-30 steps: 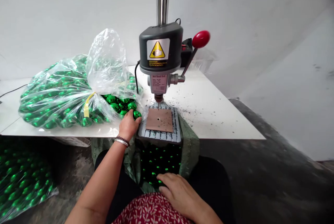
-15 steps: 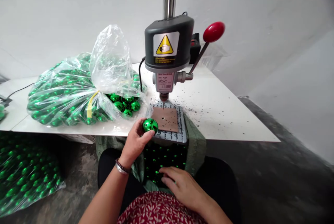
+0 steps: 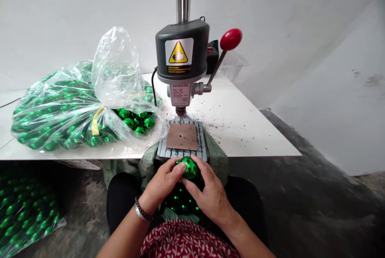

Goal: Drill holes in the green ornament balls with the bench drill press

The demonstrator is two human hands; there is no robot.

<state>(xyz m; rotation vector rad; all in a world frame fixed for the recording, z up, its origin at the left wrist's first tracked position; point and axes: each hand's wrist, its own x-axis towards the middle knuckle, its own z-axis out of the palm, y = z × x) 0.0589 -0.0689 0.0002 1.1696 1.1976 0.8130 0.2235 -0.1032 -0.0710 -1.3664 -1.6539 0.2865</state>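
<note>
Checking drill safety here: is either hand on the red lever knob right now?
No. Both the left hand and right hand hold the green ball low, away from the red lever knob.

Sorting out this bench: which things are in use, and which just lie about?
In use:
- green ball, held by left hand and right hand
- bench drill
- brown pad

Lying about:
- bagged balls on table
- bag on floor
</note>
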